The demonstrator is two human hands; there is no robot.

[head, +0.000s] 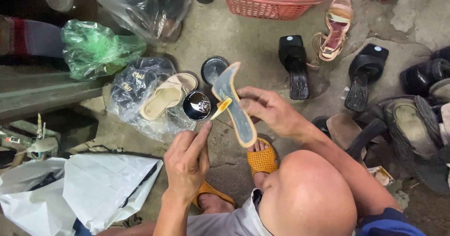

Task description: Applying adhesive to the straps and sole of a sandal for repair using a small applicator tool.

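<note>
rough, stained concrete floor, seen from above, strewn with footwear. your right hand (267, 109) is closed around a flat, tan-edged shoe sole with a grey glued face (233, 102), held tilted in the air above your orange woven sandals (262, 160). your left hand (187, 161) pinches a small yellow-tipped glue applicator (220, 108) whose tip touches the sole near its middle. just left of it on the floor sits an open round tin of dark adhesive (196, 105), its lid (213, 69) farther off. the sole looks light, thin and somewhat flexible, and its coated face is probably tacky, so grip it by the bare edges. black block-heeled sandals (294, 64) stand far right; a red plastic basket (276, 1) lies beyond.
</note>
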